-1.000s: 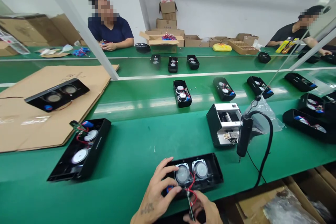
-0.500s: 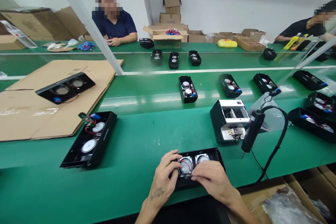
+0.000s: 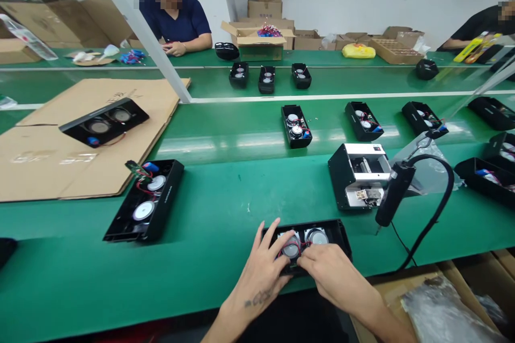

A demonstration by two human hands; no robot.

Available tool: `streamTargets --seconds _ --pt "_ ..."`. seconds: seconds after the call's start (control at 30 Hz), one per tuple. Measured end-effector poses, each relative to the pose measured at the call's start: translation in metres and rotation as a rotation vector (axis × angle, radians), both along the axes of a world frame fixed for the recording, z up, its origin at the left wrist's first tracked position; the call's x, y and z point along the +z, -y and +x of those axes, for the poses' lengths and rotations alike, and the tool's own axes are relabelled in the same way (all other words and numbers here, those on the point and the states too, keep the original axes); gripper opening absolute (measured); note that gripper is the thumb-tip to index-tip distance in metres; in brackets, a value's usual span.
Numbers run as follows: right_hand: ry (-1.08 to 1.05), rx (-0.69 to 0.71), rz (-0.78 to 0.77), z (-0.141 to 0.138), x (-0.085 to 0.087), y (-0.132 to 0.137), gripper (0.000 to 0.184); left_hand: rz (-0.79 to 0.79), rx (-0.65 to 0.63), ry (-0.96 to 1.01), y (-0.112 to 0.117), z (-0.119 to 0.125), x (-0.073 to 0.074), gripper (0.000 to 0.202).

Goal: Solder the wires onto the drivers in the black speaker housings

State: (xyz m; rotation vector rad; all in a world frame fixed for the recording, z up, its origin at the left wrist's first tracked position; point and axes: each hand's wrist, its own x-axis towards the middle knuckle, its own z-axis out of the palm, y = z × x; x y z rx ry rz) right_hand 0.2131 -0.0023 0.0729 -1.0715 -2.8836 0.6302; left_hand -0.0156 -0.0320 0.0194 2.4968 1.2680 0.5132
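A black speaker housing (image 3: 341,233) lies open side up on the green bench in front of me. Inside it sit two round speaker drivers, a right one (image 3: 317,236) and a left one (image 3: 291,248), with red wires beside them. My left hand (image 3: 263,265) rests over the housing's left end, fingers spread, the index finger and thumb by the left driver. My right hand (image 3: 332,278) has its fingertips pinched together low between the drivers; what they hold is hidden. Left of my hands lies another open housing (image 3: 171,187) with a green circuit board (image 3: 138,171) sticking out.
A black electric screwdriver (image 3: 396,190) hangs at right, beside a black-and-white screw feeder (image 3: 340,179). Several housings stand on the line beyond, among them one housing (image 3: 295,139). Flat cardboard (image 3: 100,177) lies left under a speaker panel (image 3: 76,134). A co-worker (image 3: 177,27) sits opposite.
My left hand's fingers have spread and lifted at the housing's left end. My right hand stays pinched, slightly lower between the drivers. The view has shifted a little.
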Motion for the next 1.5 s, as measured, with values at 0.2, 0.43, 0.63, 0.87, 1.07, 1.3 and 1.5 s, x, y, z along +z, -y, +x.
streamTargets --seconds 0.2,0.43,0.63,0.87,1.07,1.3,1.5 --pt "-0.054 -0.047 -0.173 0.008 -0.005 0.003 0.036 0.001 -0.036 0.001 0.001 -0.001 -0.005 0.022" --pt "-0.131 -0.052 -0.092 0.012 -0.023 0.016 0.027 0.154 -0.055 -0.100 0.004 0.001 -0.009 0.022" --pt "-0.107 -0.050 0.015 0.006 -0.032 0.017 0.030 0.124 -0.047 -0.121 -0.004 0.004 -0.013 0.030" --pt "-0.007 -0.115 -0.237 -0.008 0.018 -0.062 0.033 -0.569 -0.105 0.021 -0.092 -0.002 0.030 0.027" --pt "0.050 -0.060 -0.375 -0.017 0.025 -0.111 0.038 -0.774 -0.131 0.066 -0.138 -0.009 0.041 0.041" --pt "0.027 -0.075 -0.330 -0.017 0.017 -0.106 0.036 -0.823 -0.108 0.102 -0.135 -0.008 0.037 0.041" --pt "0.065 -0.105 -0.312 -0.021 0.022 -0.103 0.039 -0.815 -0.112 0.100 -0.135 -0.007 0.039 0.039"
